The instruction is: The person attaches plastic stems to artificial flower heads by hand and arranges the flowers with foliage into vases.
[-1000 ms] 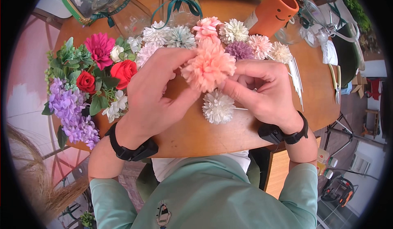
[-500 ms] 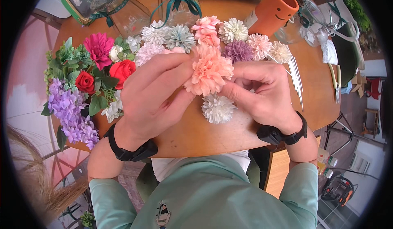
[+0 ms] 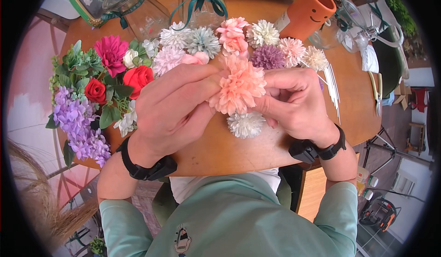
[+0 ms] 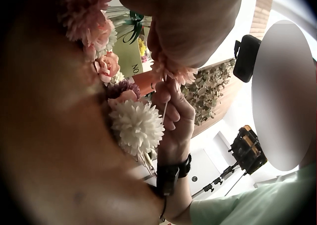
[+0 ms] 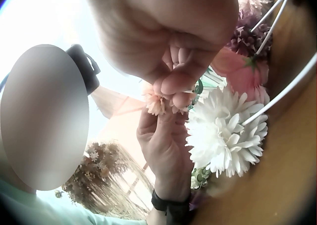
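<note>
A peach artificial flower is held up between both hands over the near part of the table. My left hand grips its petals from the left with thumb and fingers. From the right, my right hand pinches the flower low down, and in the left wrist view a thin white stem runs down along these fingers. Just below the bloom, in the head view, a white pompom flower lies on the table; its white stem shows in the right wrist view.
Flower heads, among them a purple one, lie in a row beyond my hands. Red roses and lilac blossoms are at left. Glass vases, a smiling orange pot, white sticks and pliers stand or lie around.
The peach flower has come slightly nearer and to the right, its bloom turned a little. My left hand has shifted with it, uncovering a pink flower behind. The right hand stays nearly in place.
</note>
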### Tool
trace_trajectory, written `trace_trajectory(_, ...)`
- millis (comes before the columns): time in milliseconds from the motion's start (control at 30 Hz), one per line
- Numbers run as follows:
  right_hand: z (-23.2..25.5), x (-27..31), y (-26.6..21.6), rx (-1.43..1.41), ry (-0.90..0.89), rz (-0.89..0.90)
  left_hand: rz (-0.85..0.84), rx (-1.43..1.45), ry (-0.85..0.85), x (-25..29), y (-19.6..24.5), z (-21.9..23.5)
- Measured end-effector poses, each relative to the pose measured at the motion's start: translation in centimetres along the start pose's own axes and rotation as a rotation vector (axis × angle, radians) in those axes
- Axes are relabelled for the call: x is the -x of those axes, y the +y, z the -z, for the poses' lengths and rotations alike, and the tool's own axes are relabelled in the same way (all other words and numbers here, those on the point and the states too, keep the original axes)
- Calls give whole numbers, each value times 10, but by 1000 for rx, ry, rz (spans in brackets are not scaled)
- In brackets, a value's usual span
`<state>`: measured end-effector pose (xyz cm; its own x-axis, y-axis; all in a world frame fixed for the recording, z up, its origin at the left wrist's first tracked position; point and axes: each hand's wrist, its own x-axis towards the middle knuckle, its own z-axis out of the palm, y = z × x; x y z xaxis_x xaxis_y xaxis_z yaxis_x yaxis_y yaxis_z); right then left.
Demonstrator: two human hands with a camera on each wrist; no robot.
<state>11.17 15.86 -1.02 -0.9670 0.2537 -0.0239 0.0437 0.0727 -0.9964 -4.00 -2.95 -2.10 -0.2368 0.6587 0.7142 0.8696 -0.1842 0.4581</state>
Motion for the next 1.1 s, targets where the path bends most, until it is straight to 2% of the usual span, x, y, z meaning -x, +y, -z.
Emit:
trace_trajectory(233, 0, -1, -2, -36, -38, -64, 44, 29, 16, 4, 1, 0)
trace_trajectory(367, 1, -1, 1, -48, -35, -43, 75, 58, 14, 5, 3, -3)
trace_trajectory(467, 6, -1, 2, 50, -44, -15, 89, 110, 7, 6, -3, -6)
trace_trajectory(533, 8, 1, -4, -14, 26, -10, 105, 139, -4, 3, -2, -5)
trace_trajectory(567, 12, 1, -7, -15, 24, -9, 167, 190, 56, -3, 1, -3)
trace_trajectory(633, 24, -2, -13, -78, 160, 258, 227, 237, 114, -10, 1, 3)
trace_trajectory(700, 41, 1, -17, -15, 148, 262, 314, 59, 234, -12, -9, 15)
trace_trajectory(733, 49, 3, -20, 50, 133, 263, 329, -72, 160, -16, -11, 19)
trace_trajectory(767, 53, 6, -27, 50, 132, 263, 329, -73, 160, -16, -14, 19)
trace_trajectory(833, 59, 13, -39, 167, -170, -95, 173, -308, -72, -14, -19, 19)
trace_trajectory(867, 66, 12, -39, 420, -289, -124, 162, -326, -123, -15, -15, 16)
trace_trajectory(900, 66, 10, -36, 418, -289, -124, 161, -326, -124, -15, -10, 14)
trace_trajectory(967, 61, 6, -31, 775, -326, -87, 180, -443, -290, -15, -4, 11)
trace_trajectory(1000, 59, 4, -26, 844, -318, -52, 179, -439, -292, -14, -5, 10)
trace_trajectory(1100, 50, 3, -20, 817, -268, -2, 170, -502, -385, -6, -14, 14)
